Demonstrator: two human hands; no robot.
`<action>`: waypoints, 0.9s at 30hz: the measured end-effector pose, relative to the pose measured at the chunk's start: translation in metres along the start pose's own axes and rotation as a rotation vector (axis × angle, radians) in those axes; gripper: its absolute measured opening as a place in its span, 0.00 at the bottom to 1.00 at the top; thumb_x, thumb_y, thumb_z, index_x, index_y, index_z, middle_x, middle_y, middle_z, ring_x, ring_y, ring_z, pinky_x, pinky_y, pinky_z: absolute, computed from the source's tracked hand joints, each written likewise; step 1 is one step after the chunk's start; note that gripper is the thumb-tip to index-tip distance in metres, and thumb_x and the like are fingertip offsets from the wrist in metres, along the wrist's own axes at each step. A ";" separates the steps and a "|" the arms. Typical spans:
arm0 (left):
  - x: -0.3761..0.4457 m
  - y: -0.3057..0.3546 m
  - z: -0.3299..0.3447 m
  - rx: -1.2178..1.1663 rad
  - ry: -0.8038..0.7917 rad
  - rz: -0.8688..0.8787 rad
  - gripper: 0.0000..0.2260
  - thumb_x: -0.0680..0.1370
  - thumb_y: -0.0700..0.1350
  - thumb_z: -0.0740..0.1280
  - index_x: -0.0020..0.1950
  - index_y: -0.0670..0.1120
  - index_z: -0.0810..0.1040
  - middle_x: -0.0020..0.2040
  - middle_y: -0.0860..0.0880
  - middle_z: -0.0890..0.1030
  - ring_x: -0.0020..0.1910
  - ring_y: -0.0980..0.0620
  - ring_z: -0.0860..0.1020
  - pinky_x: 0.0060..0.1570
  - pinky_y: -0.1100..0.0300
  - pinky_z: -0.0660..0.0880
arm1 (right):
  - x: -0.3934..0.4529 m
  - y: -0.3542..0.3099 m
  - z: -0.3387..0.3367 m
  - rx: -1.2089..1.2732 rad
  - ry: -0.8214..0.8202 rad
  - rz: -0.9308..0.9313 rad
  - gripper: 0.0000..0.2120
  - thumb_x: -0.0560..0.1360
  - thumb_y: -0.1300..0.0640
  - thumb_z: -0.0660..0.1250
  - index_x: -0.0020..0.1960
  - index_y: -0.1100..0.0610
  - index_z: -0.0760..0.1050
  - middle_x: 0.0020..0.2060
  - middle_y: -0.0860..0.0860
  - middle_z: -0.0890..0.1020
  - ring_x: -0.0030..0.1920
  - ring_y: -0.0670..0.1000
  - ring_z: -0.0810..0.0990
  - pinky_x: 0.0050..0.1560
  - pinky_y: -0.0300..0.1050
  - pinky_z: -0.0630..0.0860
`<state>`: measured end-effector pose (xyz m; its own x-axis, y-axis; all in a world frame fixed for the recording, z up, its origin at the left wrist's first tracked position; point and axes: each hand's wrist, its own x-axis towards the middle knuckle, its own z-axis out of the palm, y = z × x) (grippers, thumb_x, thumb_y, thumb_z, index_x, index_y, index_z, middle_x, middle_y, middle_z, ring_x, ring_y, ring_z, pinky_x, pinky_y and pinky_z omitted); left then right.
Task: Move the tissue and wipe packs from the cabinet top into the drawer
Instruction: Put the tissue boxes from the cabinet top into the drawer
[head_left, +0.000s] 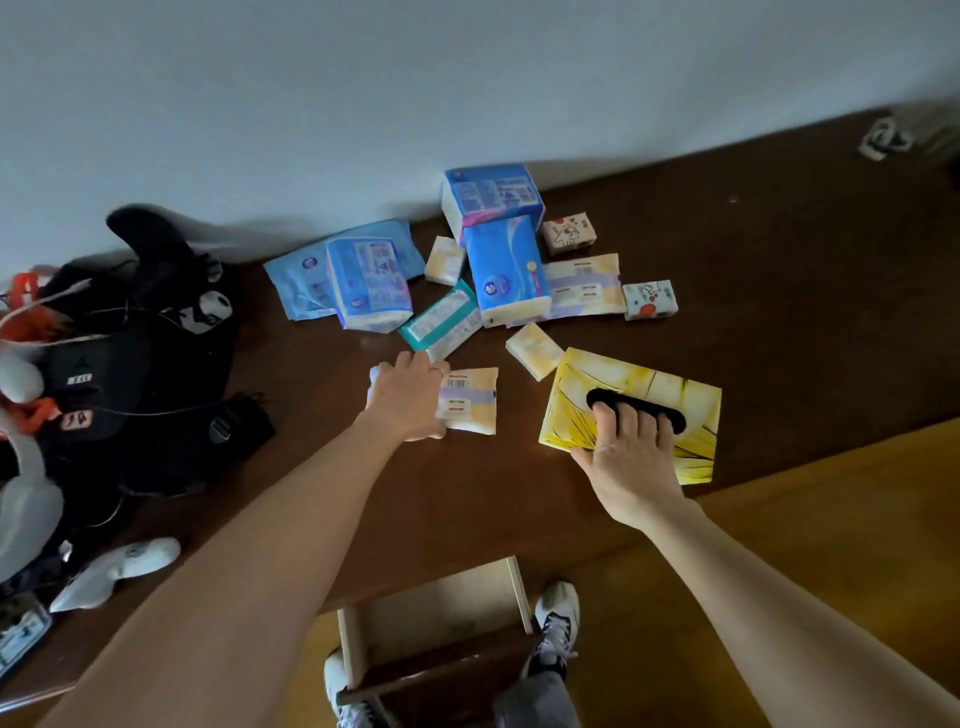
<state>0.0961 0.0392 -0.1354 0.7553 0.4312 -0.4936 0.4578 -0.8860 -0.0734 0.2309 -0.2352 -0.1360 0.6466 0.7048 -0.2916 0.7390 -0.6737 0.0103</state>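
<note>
Several tissue and wipe packs lie scattered on the dark brown cabinet top (753, 270). My left hand (408, 397) grips a pale orange and white wipe pack (470, 400). My right hand (626, 457) lies on a yellow tissue box (639, 379), fingertips hooked into its black slot. Behind them are a teal wipe pack (444, 322), blue tissue packs (506, 270), (491, 195), (366, 283), small pale pocket packs (534, 351), (444, 260) and patterned mini packs (569, 234), (649, 300). The open drawer (511, 587) sits below the front edge and looks empty.
A black bag with straps and white soft items (135, 364) fills the cabinet's left end. A white object (117, 569) lies near the left front edge. My shoes (556, 618) stand on the wooden floor beside the drawer. A white wall runs behind.
</note>
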 end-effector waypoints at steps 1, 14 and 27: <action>-0.005 0.003 0.003 0.012 0.004 0.010 0.42 0.65 0.65 0.75 0.74 0.51 0.67 0.66 0.47 0.72 0.64 0.45 0.70 0.58 0.47 0.73 | 0.000 0.000 0.000 -0.003 0.000 -0.004 0.31 0.80 0.40 0.63 0.76 0.55 0.61 0.67 0.57 0.73 0.68 0.63 0.71 0.73 0.64 0.61; -0.247 0.043 0.117 -0.834 -0.013 -0.365 0.39 0.62 0.66 0.69 0.67 0.50 0.64 0.59 0.51 0.73 0.57 0.44 0.76 0.51 0.53 0.71 | -0.142 -0.070 -0.001 0.165 -0.146 -0.165 0.19 0.78 0.45 0.71 0.63 0.51 0.70 0.40 0.45 0.80 0.37 0.46 0.80 0.33 0.39 0.75; -0.374 0.005 0.299 -1.169 -0.369 -0.655 0.38 0.63 0.64 0.69 0.71 0.54 0.70 0.56 0.53 0.77 0.54 0.49 0.76 0.49 0.54 0.76 | -0.232 -0.217 0.145 0.119 -0.432 -0.501 0.20 0.73 0.47 0.75 0.60 0.49 0.73 0.50 0.45 0.85 0.49 0.48 0.85 0.40 0.40 0.80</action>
<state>-0.3244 -0.1773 -0.2107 0.1705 0.4763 -0.8626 0.9373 0.1916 0.2911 -0.1065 -0.2848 -0.2097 0.0792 0.8033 -0.5903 0.8884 -0.3255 -0.3237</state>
